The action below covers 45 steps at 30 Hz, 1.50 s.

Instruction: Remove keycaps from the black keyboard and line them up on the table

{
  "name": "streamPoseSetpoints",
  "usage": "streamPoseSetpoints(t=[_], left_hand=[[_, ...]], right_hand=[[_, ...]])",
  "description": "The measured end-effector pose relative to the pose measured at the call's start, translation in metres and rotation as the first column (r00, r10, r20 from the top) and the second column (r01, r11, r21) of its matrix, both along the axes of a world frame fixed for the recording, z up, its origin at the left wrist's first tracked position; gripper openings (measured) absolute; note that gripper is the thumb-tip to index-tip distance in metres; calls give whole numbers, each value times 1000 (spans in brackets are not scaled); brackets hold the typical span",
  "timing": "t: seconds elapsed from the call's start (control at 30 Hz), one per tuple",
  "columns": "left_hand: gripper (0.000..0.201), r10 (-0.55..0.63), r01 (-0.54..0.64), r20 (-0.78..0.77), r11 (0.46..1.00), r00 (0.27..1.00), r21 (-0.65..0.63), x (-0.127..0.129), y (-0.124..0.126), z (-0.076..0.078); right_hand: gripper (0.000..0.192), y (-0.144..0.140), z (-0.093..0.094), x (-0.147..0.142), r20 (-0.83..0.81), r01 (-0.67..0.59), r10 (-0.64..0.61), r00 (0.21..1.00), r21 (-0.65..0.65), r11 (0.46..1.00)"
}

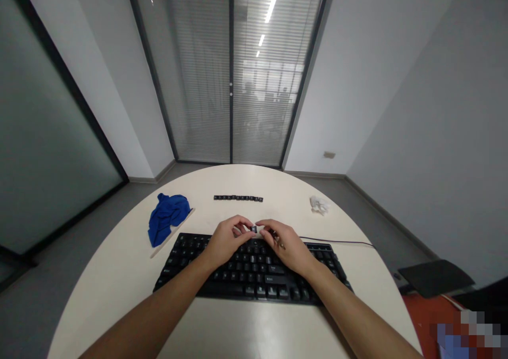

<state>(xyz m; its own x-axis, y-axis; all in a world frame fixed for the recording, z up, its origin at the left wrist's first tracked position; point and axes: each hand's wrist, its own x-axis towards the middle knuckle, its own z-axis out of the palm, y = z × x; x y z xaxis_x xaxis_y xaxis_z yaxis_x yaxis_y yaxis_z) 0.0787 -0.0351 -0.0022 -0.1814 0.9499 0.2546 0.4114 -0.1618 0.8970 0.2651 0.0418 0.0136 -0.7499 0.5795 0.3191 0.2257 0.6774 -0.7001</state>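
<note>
A black keyboard [254,274] lies on the round table, with both my hands above its far edge. My left hand [228,241] pinches a small black keycap [253,229] between thumb and fingertips. Close on the other side, my right hand [289,245] is curled, its index fingertip beside the keycap. Something small and shiny shows among the right fingers, too small to name. Beyond the hands, a row of several black keycaps [238,198] lies on the table. My hands and forearms hide parts of the keyboard.
On the pale round table [246,332], a blue cloth [169,216] and a thin wooden stick [173,233] lie at left. A crumpled white tissue [318,205] is at right. The cable [337,240] runs off the right edge. A dark chair [436,278] stands at right.
</note>
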Motion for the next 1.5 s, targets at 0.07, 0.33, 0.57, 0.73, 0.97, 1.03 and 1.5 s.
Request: streamPoseSetpoints(t=[0.07,0.33,0.57,0.73,0.97,1.03,1.5], left_hand=[[21,-11,11,-1,1000,1000,-3,0,-1,1],[25,-30,30,-24,999,999,-12,-2,-1,-4],[14,-16,11,-151,999,988,-37,-1,-1,-9],[12,-20,13,-369,1000,929,-19,1,-5,-7],[12,-45,25,-447,998,894,-50,1,-5,-7],[13,-50,26,-453,998,890,-57,1,-5,-7],[11,-55,32,-466,998,883,-59,1,-6,-4]], right_hand=[[32,0,0,1,8,-17,17,1000,32,999],[29,0,4,3,64,-50,43,997,116,992],[26,10,-1,3,140,66,-100,985,231,971],[26,44,-5,5,235,161,-236,943,299,941],[24,90,-14,-6,368,192,-320,873,344,919],[25,99,-15,-11,370,222,-343,863,331,917],[25,133,-16,-46,410,389,-471,781,271,881]])
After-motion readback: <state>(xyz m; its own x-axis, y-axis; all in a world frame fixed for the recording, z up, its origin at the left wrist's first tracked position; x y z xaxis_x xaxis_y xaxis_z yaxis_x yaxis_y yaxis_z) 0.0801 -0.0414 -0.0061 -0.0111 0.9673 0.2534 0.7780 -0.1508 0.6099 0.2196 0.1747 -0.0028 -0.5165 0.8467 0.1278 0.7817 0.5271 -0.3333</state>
